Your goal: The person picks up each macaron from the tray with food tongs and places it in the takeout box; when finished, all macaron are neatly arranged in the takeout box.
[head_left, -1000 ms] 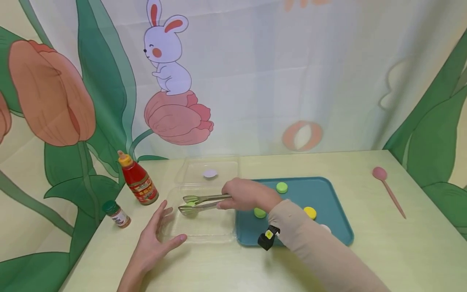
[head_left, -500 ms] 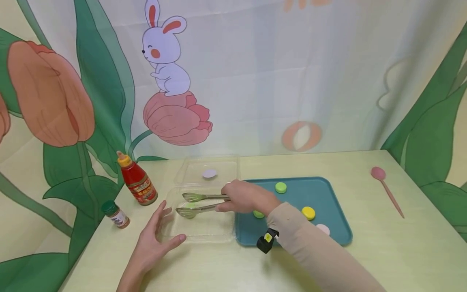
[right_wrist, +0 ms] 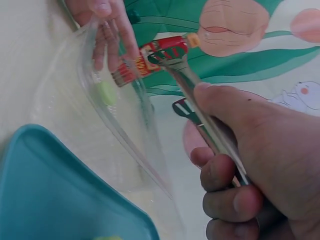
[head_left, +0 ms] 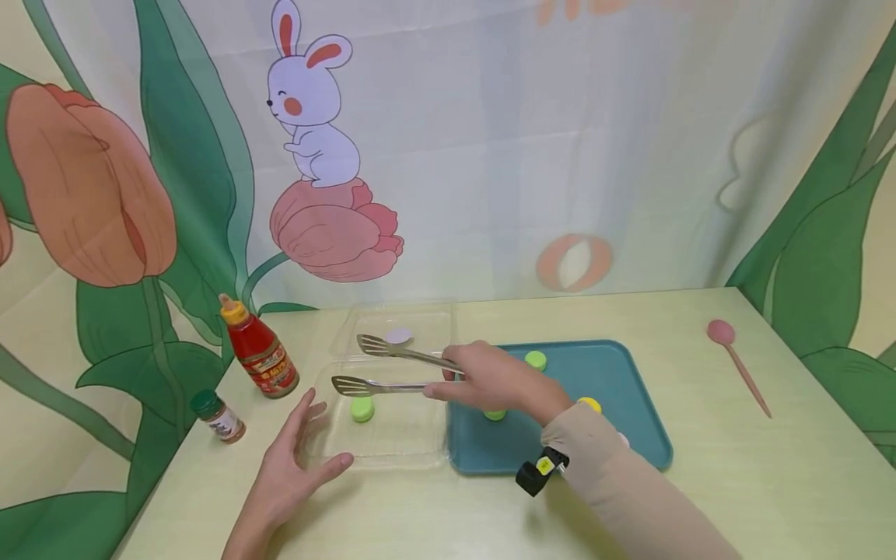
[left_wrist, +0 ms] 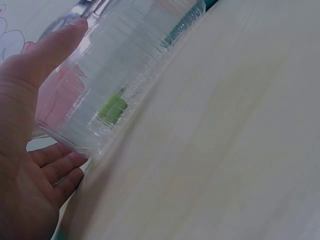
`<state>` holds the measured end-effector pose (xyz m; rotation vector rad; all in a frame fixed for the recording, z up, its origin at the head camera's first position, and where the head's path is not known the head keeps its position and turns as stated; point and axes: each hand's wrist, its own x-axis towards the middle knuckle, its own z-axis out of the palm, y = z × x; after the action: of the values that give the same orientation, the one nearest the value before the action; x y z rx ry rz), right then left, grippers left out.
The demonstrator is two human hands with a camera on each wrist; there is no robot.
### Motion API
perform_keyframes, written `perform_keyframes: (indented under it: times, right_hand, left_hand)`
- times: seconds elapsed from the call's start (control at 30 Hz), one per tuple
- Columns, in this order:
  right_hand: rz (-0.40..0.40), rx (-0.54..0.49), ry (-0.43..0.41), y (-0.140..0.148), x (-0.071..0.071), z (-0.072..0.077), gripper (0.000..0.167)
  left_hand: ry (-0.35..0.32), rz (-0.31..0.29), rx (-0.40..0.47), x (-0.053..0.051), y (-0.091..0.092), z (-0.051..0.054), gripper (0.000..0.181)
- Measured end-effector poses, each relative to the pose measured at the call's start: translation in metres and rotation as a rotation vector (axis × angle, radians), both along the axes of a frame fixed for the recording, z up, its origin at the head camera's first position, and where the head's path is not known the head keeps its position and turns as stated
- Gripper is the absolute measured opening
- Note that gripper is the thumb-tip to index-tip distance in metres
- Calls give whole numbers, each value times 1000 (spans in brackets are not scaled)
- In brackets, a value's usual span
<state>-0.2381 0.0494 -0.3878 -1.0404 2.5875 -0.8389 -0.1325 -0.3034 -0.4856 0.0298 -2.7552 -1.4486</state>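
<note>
The right hand (head_left: pixel 493 379) grips the tongs (head_left: pixel 392 387), their tips apart above the clear box (head_left: pixel 399 439). A green disc (head_left: pixel 362 409) lies in the box, toward its left side. The left hand (head_left: pixel 290 470), thumb and fingers spread wide, is at the box's left edge. Just right, the blue tray (head_left: pixel 595 373) sits on the bench (head_left: pixel 707 482).

On the flat pale-yellow counter (head_left: pixel 406 517), a clear plastic box (head_left: pixel 406 442) holds a round light-green disc (head_left: pixel 362 410); silver metal tongs (head_left: pixel 402 352) hang over the box. Just right lies a blue rectangular tray (head_left: pixel 591 373), farther right a pink long-handled spoon (head_left: pixel 722 333); left, a red squeeze bottle (head_left: pixel 262 355) with a small green-capped jar (head_left: pixel 220 418) before it.
</note>
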Motion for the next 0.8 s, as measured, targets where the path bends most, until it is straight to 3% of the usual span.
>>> perform_keyframes:
  times: [0.17, 0.37, 0.57, 0.8]
  right_hand:
    - [-52, -96, -22, 21, 5, 10, 37]
    - [-131, -169, 33, 51, 14, 32, 36]
    - [-200, -191, 56, 82, 24, 52, 36]
    - [-266, -184, 128, 119, 36, 61, 32]
  left_hand:
    - [-1, -1, 2, 1, -1, 0, 124]
    - [-10, -4, 2, 2, -1, 1, 123]
    - [-4, -5, -3, 2, -2, 1, 122]
    - [-1, -10, -8, 0, -2, 1, 122]
